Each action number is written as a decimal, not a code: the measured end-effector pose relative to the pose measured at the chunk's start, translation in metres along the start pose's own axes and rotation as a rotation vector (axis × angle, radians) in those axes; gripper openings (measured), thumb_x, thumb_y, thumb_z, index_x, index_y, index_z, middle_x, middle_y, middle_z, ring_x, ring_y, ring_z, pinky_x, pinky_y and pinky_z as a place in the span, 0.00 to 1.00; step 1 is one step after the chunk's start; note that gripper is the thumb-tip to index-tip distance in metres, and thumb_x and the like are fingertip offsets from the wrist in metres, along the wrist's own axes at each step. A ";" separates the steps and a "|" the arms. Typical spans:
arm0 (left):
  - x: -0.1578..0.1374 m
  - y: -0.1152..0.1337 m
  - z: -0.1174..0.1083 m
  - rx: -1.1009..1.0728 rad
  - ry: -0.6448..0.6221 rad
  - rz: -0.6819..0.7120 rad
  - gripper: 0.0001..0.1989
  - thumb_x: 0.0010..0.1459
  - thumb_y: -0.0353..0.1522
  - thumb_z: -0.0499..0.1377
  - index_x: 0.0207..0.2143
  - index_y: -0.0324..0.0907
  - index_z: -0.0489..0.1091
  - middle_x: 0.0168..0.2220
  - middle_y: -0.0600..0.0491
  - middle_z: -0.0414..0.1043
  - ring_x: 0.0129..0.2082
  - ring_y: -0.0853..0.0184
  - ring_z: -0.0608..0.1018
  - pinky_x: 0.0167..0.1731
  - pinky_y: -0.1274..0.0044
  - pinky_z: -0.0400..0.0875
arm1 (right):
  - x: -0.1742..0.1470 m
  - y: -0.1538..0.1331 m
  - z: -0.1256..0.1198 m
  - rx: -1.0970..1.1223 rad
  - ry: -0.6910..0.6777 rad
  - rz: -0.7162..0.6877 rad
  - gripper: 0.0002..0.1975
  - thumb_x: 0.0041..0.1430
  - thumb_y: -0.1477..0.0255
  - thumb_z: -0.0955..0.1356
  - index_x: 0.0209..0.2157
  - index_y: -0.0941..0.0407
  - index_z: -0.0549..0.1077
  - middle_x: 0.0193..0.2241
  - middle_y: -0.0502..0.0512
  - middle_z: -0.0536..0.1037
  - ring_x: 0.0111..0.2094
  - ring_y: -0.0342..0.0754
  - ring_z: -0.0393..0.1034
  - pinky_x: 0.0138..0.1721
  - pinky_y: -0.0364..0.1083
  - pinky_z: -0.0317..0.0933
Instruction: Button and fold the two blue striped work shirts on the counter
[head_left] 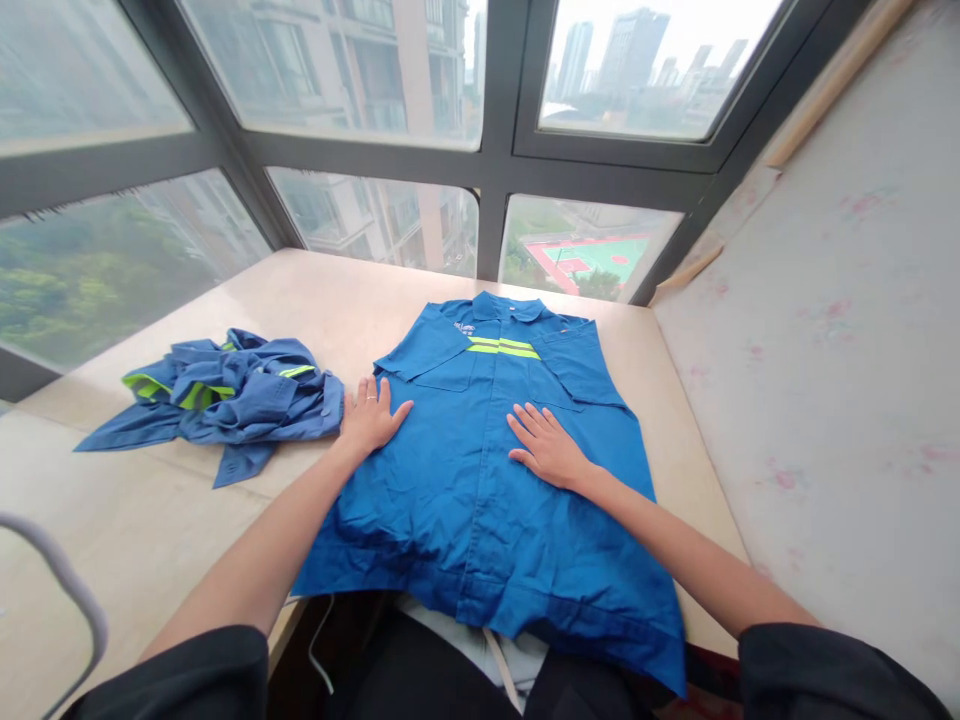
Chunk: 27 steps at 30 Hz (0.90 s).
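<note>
A blue short-sleeved work shirt (450,480) lies spread front-up, its collar toward the window and a yellow-green reflective stripe across the chest. Its lower hem hangs over the near edge of the table. My left hand (371,417) rests on the shirt's left side below the sleeve, fingers spread, a ring on one finger. My right hand (549,446) lies flat on the front, right of the button placket, fingers apart. Close beside my left hand is a crumpled blue garment (255,395) with yellow-green stripes. Wrinkles show in the lower part of the shirt.
The pale wooden table (337,290) meets grey-framed windows (495,170) at the back. A flower-patterned wall (840,400) borders the right side. At the lower left curves a grey-white cable or tube (82,590). A thin white cord (319,650) hangs below the near edge.
</note>
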<state>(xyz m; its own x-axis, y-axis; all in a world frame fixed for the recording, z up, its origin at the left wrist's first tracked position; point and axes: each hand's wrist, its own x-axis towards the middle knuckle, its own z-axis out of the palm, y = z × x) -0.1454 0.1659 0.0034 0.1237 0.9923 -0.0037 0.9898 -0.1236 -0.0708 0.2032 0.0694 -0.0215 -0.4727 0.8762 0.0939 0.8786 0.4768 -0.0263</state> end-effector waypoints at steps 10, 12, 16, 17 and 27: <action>-0.036 0.094 -0.031 -0.037 0.110 0.084 0.30 0.64 0.33 0.47 0.66 0.29 0.54 0.68 0.33 0.51 0.69 0.49 0.53 0.63 0.58 0.53 | -0.001 0.005 0.000 0.037 -0.046 0.034 0.34 0.69 0.51 0.53 0.68 0.55 0.53 0.69 0.60 0.50 0.70 0.57 0.41 0.68 0.61 0.41; -0.049 0.120 -0.032 -0.110 0.115 0.203 0.34 0.65 0.40 0.49 0.67 0.28 0.51 0.68 0.35 0.50 0.69 0.50 0.52 0.64 0.60 0.51 | 0.000 0.007 0.001 0.036 -0.044 0.031 0.34 0.69 0.51 0.53 0.69 0.55 0.52 0.70 0.59 0.49 0.70 0.57 0.41 0.68 0.61 0.40; -0.074 0.148 -0.025 -0.210 0.116 0.360 0.38 0.66 0.47 0.46 0.68 0.30 0.50 0.69 0.36 0.49 0.70 0.50 0.50 0.66 0.59 0.48 | 0.002 0.015 0.003 0.026 -0.035 0.021 0.33 0.69 0.52 0.53 0.69 0.54 0.52 0.69 0.60 0.50 0.70 0.56 0.41 0.67 0.60 0.41; -0.079 0.148 -0.022 -0.218 0.105 0.369 0.38 0.65 0.48 0.45 0.68 0.30 0.51 0.69 0.35 0.49 0.70 0.49 0.50 0.66 0.58 0.48 | 0.004 0.017 0.002 0.024 -0.034 0.018 0.33 0.69 0.52 0.53 0.69 0.55 0.52 0.69 0.60 0.50 0.70 0.56 0.41 0.67 0.60 0.41; -0.110 0.085 0.009 -0.214 0.052 0.328 0.41 0.65 0.52 0.43 0.67 0.29 0.51 0.69 0.35 0.49 0.69 0.51 0.51 0.66 0.59 0.47 | 0.020 0.042 0.005 0.039 -0.046 0.000 0.33 0.69 0.52 0.53 0.68 0.55 0.53 0.69 0.61 0.50 0.70 0.56 0.42 0.67 0.61 0.40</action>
<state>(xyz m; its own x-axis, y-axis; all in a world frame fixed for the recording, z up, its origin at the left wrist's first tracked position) -0.0758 0.0460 -0.0112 0.4341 0.8989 0.0595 0.8886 -0.4381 0.1357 0.2306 0.1072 -0.0254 -0.4763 0.8780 0.0484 0.8756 0.4786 -0.0653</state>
